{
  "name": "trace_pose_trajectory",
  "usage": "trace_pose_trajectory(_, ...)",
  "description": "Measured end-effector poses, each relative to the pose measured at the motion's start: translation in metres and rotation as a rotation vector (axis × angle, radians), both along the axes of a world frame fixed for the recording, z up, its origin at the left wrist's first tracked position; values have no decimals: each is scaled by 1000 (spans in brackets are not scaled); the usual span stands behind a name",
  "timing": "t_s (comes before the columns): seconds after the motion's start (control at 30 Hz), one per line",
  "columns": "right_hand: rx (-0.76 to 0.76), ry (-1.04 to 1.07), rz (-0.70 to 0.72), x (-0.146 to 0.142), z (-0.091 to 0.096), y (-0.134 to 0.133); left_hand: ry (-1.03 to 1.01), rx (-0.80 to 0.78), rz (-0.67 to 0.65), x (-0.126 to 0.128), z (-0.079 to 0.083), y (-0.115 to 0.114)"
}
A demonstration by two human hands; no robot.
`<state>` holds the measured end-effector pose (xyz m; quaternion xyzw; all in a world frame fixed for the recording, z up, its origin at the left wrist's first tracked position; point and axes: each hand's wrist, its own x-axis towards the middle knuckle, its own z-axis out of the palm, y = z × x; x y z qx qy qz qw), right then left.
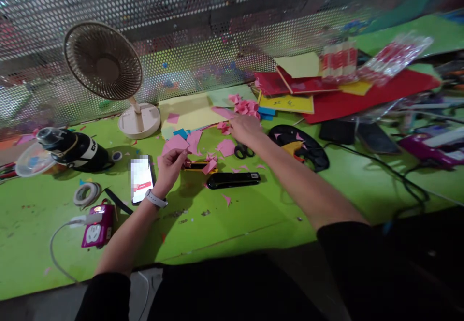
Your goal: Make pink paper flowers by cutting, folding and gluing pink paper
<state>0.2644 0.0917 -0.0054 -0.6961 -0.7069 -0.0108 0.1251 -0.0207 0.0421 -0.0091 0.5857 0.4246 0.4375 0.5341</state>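
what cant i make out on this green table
In the head view:
phone: screen details, pixelated
right hand: its grip, blurred and partly hidden by the hand itself
left hand: whether it pinches anything, too small
black bottle: remaining lettering, hidden by its curve
purple device: far end, cut off by right edge

Black top on me: the left sleeve (105,292) and right sleeve (346,243) are both plain, dark, with straight hems, forearms bare below. Pale grey-lilac wristband (156,199) on my left wrist, smooth and narrow; can't tell if it carries a watch face. Both left hand (170,168) and right hand (246,130) bare, black clothing (232,287) down my front too.
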Motion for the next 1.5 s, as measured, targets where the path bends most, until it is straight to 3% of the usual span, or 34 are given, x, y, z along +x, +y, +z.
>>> trace_pose_trajectory(0.2, -23, 73, -69, -5, -18, 9, -8, 8, -10, -1, -3, 0)
trace_pose_trajectory(0.5, -62, 289, -32, -4, -5, -4, -9, -10, -22, 0, -3, -1)
trace_pose_trajectory(0.7, -325, 1058, 206, -15, 9, -48, -11, 55, -38, 4, 4, -6)
trace_pose_trajectory(0.83, -520, 1271, 329, -36, 14, -78, -8, 171, -106, 5, 10, -15)
trace_pose_trajectory(0.97, -619, 1417, 265, -43, 15, -92, 5, 277, -251, 5, 11, -21)
trace_pose_trajectory(1.1, -655, 1442, 268, -37, 13, -98, 88, 414, -301, 5, 14, -24)
trace_pose_trajectory(1.27, -662, 1388, 296, -33, 16, -106, 209, 532, -458, 9, 23, -31)
trace_pose_trajectory(1.4, -629, 1376, 288, -35, 19, -107, 215, 552, -378, 12, 25, -35)
trace_pose_trajectory(1.5, -582, 1285, 324, -27, 21, -115, 144, 429, -316, 13, 26, -37)
